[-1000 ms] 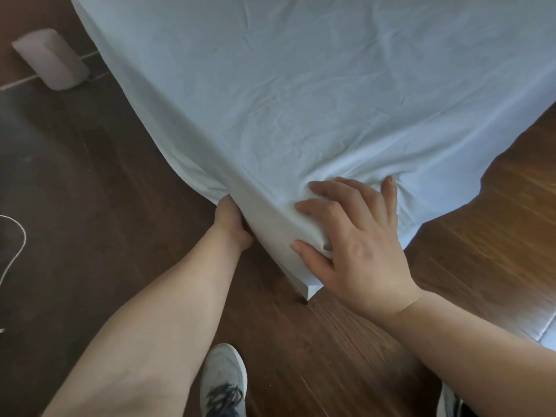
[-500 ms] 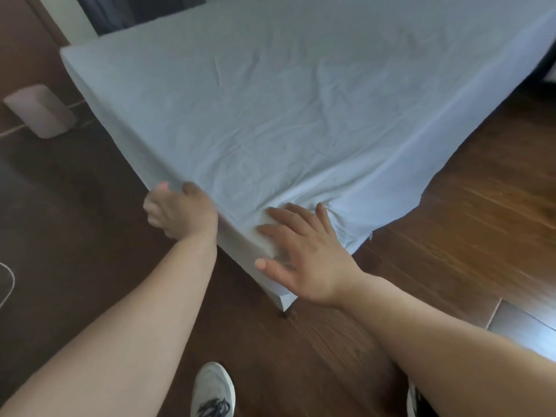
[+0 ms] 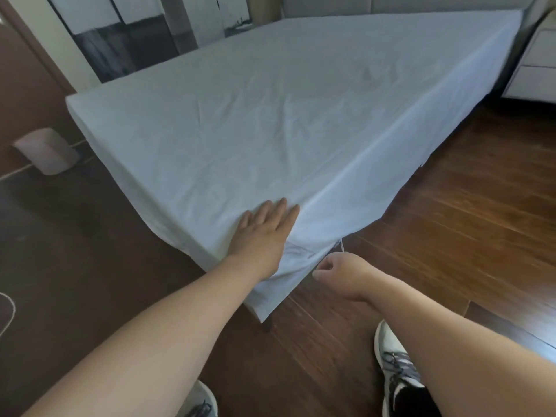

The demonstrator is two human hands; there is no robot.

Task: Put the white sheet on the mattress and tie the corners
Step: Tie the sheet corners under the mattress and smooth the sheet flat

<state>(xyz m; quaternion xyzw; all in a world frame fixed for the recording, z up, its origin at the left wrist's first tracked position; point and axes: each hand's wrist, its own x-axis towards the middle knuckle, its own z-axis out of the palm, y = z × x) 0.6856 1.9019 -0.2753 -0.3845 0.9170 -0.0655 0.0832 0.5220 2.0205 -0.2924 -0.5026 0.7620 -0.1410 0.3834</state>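
The white sheet [image 3: 270, 121] lies spread over the whole mattress, lightly wrinkled, its sides draped down. At the near corner the sheet's corner [image 3: 276, 293] hangs loose to a point above the bed leg. My left hand [image 3: 264, 233] rests flat on the top of that corner, fingers straight and together, holding nothing. My right hand [image 3: 337, 272] is curled just right of the corner, fingertips pinched at the sheet's hanging hem. A thin white tie string [image 3: 341, 245] dangles from the hem just above this hand.
A pale waste bin [image 3: 45, 155] stands on the floor at the left, with a white cable [image 3: 9, 308] nearer me. A white bedside cabinet [image 3: 535, 55] is at the far right. My shoes [image 3: 397, 365] stand on the wooden floor by the bed leg [image 3: 266, 325].
My left hand came off the corner's left side and now lies flat on top. My right hand left the top and dropped to the hem on the right. The view has pulled back.
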